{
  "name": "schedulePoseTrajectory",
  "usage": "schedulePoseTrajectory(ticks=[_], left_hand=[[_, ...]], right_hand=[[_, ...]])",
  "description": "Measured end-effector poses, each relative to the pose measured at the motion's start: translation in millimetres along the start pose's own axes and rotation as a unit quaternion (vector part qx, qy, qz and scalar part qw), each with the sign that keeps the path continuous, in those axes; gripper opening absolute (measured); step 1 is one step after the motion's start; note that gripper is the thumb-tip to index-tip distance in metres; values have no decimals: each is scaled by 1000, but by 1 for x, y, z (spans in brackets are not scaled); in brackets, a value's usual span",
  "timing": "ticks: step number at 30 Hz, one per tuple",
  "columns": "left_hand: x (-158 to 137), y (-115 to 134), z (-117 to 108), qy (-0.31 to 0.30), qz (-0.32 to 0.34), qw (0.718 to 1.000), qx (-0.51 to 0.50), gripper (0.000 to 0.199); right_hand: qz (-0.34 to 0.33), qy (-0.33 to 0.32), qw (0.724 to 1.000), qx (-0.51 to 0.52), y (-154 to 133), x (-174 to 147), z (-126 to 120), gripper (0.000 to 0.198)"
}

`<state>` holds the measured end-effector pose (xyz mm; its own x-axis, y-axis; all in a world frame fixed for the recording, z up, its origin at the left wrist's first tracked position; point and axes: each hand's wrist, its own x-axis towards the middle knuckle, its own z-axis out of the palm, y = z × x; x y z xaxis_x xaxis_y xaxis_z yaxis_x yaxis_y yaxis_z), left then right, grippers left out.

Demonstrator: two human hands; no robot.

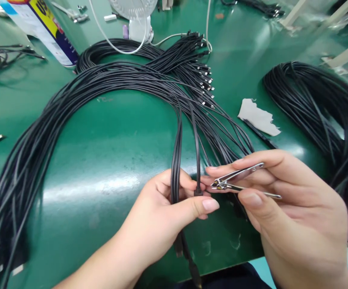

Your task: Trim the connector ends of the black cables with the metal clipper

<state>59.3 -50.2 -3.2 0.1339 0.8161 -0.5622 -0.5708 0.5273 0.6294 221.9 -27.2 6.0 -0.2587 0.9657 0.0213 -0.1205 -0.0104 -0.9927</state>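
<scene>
My left hand (pixel 170 208) is closed on a few black cables (pixel 176 160). One cable end, with a dark connector collar (pixel 198 192), is pinched between its thumb and fingers. In my right hand (pixel 288 204) is a silver nail clipper (pixel 243 180), its lever raised and its jaws pointing left. The clipper's jaws sit just right of the pinched cable end; whether they touch it I cannot tell. A large bundle of black cables (pixel 116 78) arcs across the table behind both hands, with metal plug tips (pixel 205 86) at its right end.
Another coil of black cables (pixel 315 108) lies at the right. Near it are a torn whitish scrap (pixel 258 116) and a thin black piece (pixel 259 134). A spray can (pixel 52 32) and a white fan base (pixel 139 28) stand at the back of the green table (pixel 108 144).
</scene>
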Motion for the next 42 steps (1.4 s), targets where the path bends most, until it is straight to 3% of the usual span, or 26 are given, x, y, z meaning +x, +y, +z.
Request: schedulePoseTrajectory(ticks=[7, 17, 32, 42], left_hand=[[1, -3, -2, 21, 34, 999, 35, 26], [1, -1, 2, 3, 53, 998, 15, 25], [1, -2, 2, 7, 56, 998, 16, 25], [2, 0, 3, 29, 42, 998, 46, 24]], right_hand=[[-13, -11, 999, -31, -1, 0, 5, 18], [9, 5, 1000, -28, 0, -2, 8, 17], [17, -3, 999, -40, -1, -1, 8, 19], [-29, -49, 994, -90, 4, 2, -2, 25]])
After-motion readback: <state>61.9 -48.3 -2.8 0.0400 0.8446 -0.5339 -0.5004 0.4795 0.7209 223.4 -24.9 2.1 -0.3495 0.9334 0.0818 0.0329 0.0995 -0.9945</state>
